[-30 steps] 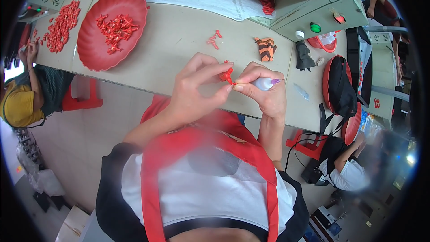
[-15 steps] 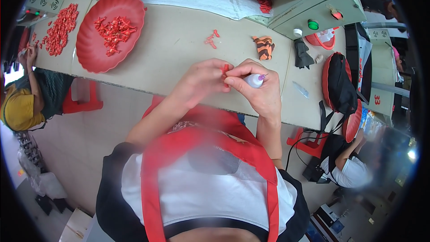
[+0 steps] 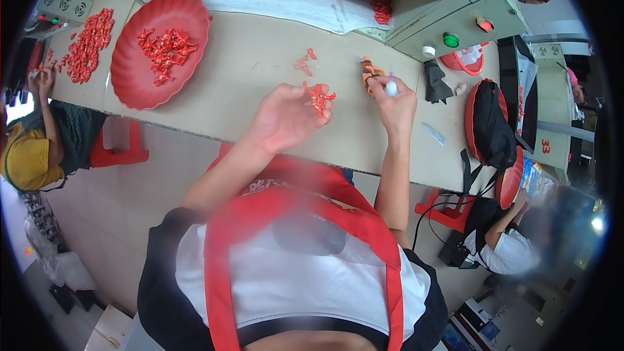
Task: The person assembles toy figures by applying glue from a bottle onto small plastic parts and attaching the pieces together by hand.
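On the right part of the desk (image 3: 416, 133), a dark cloth (image 3: 437, 86) lies just beside a red basket (image 3: 474, 68) and near a black bag (image 3: 486, 120). A pale housing (image 3: 468, 34) bears a green button (image 3: 451, 39) and a red button (image 3: 485, 26). At far left, a person in yellow (image 3: 32, 153) is beside a red stool (image 3: 119, 151).

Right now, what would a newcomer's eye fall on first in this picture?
Probably the large red bowl on the table at left, with small red pieces heaped inside. Then perhaps the left hand, near the middle, holding a shiny red figure. To its right, the right hand holds a white bottle and touches an orange-and-dark striped item.
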`<control>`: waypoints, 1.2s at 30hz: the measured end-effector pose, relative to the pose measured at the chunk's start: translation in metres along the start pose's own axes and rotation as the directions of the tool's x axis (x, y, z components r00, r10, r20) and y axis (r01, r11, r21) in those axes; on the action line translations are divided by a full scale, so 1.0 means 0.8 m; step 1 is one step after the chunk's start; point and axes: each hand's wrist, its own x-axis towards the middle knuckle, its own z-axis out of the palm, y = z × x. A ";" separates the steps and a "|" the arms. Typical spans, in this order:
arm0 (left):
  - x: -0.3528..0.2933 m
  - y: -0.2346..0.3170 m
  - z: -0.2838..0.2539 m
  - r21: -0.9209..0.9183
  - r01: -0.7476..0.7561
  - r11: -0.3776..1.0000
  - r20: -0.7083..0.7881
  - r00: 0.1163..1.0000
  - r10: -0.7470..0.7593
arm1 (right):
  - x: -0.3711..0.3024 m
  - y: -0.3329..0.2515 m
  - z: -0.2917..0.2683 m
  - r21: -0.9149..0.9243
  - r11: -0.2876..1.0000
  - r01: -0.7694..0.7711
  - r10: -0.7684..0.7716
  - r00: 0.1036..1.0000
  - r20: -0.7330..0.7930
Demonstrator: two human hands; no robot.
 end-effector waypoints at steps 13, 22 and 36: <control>-0.009 -0.010 -0.003 0.553 0.010 0.833 -0.125 0.990 0.071 | -0.048 -0.086 -0.029 0.081 0.810 0.581 -0.537 0.678 0.502; -0.022 -0.015 0.033 0.696 0.124 0.707 -0.191 0.981 0.016 | -0.059 -0.093 -0.040 0.013 0.736 0.677 -0.565 0.603 0.563; 0.002 -0.001 0.016 0.450 0.232 0.862 -0.073 0.972 -0.223 | -0.041 -0.079 -0.058 0.294 0.772 0.564 -0.632 0.729 0.262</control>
